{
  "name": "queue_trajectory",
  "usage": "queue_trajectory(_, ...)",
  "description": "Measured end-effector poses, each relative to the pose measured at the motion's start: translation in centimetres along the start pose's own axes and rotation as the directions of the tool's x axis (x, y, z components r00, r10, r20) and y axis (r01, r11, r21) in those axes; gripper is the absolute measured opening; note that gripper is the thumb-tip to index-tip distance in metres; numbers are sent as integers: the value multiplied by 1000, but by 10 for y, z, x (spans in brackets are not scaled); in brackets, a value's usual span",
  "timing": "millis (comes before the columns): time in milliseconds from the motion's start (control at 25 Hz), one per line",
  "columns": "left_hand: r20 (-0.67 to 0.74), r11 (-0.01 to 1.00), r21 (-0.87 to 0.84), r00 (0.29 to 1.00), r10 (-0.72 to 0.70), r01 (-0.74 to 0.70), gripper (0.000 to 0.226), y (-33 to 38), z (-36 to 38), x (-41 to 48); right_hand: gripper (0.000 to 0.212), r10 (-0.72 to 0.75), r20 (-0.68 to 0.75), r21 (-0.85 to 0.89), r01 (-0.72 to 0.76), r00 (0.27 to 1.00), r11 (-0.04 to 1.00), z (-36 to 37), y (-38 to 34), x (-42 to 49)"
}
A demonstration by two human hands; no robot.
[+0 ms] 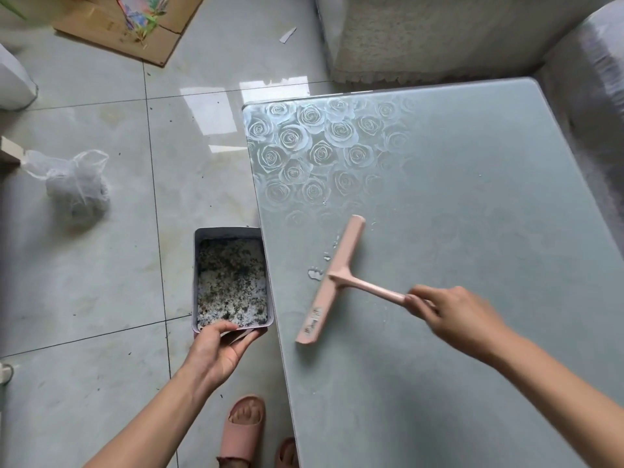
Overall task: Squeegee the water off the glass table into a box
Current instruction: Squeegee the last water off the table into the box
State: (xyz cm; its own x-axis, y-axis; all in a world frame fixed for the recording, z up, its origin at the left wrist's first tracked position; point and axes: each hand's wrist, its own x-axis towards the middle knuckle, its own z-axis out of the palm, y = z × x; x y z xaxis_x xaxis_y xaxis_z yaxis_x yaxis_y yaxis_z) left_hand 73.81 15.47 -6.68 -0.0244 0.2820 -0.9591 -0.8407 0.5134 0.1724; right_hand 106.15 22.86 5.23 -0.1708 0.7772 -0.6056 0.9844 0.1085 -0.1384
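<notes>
A pink squeegee point(332, 282) lies with its blade on the frosted glass table point(472, 197). My right hand point(456, 315) grips the end of its handle. Small puddles of water point(315, 273) sit just left of the blade, between it and the table's left edge. A grey rectangular box point(229, 233), speckled inside with dark and white bits, is held against that left edge below the table top. My left hand point(219, 349) grips the box's near end, thumb over the rim and fingers underneath.
The table has a rose pattern point(310, 146) at its far left corner. A pale sofa point(439, 35) borders the table at the back and right. On the tiled floor lie a crumpled plastic bag point(74, 184) and cardboard point(135, 25). My pink slippers point(243, 430) stand below.
</notes>
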Motion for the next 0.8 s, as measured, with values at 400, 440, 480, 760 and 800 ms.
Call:
queue_trajectory(400,-25,1000,1,1000,9,-9,31,1,0,4,27,58,-30,-188,-62,998,980,-51,18,10)
queue_trajectory(440,-19,1000,6,1000,12,-12,32,2,2,4,27,25,-26,-187,-29,999,982,-46,6,17)
queue_trajectory(480,-25,1000,4,1000,13,-13,31,4,2,5,28,-25,-17,-177,21,1000,984,-41,-12,28)
queue_trajectory(760,35,1000,-18,999,-22,23,22,8,1,8,33,-272,-139,-255,231,952,939,-47,-75,60)
queue_trajectory(800,47,999,-25,998,-32,33,23,8,0,8,32,-234,-144,-247,194,961,949,-54,-61,55)
